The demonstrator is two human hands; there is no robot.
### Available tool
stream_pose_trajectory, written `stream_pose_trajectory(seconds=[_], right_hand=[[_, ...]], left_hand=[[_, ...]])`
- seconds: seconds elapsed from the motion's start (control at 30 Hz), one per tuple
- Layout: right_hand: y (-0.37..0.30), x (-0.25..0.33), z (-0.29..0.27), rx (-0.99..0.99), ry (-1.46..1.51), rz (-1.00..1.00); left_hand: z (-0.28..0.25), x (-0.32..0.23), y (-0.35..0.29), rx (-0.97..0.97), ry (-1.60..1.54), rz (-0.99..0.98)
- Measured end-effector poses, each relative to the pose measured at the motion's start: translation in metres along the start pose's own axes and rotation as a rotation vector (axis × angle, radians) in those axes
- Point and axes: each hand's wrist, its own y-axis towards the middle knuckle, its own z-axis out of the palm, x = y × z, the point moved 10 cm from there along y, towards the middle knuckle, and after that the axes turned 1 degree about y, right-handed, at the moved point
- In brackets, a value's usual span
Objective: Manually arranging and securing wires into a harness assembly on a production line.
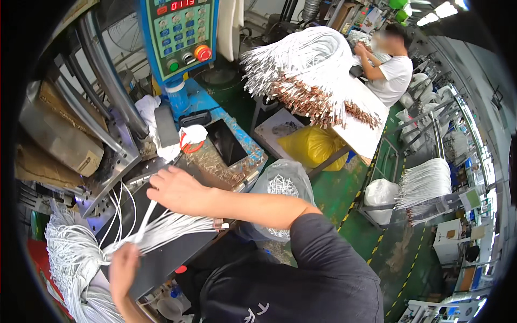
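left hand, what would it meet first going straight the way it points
Probably the white cable bundle, touching or just ahead of the left hand; depth is unclear.

White wires (180, 224), loosely fanned, at 8 o'clock in view; brown-and-white tips (219, 224) toward 3; thick heap (72, 253) toward 9.

A white-shirted person (395, 78) beside a pale table (367, 137), a yellow bag (309, 148) beneath it, green floor (335, 191) below.

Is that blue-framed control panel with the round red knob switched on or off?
On: the blue-framed control panel has glowing red digits on its display.
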Motion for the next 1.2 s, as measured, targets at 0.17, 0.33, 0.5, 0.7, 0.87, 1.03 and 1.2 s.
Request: stream_pose_trajectory(seconds=[0.17,0.33,0.5,0.7,0.87,1.03,1.2], right_hand=[[-0.015,0.067,0.041,0.065,0.241,-0.344],[-0.011,-0.013,0.056,0.161,0.617,0.094],[-0.018,-0.045,0.091,0.263,1.280,0.746],[-0.011,-0.001,0.095,0.359,1.210,0.422],[-0.029,-0.035,0.089,0.533,0.423,0.241],[-0.001,-0.034,0.074,0.267,0.239,0.160],[0.024,-0.043,0.101,0.077,-0.273,-0.034]], left_hand=[[0.097,-0.005,0.005,0.140,-0.937,-0.068],[0.097,-0.026,0.015,0.113,-0.826,0.031],[0.104,-0.027,0.019,0.118,-0.857,0.006],[0.111,-0.018,0.044,0.109,-0.931,0.014],[0.092,-0.039,0.039,0.175,-0.903,0.062],[0.057,-0.031,0.069,0.027,-0.840,0.176],[0.038,0.005,0.115,-0.028,-1.294,-0.043]])
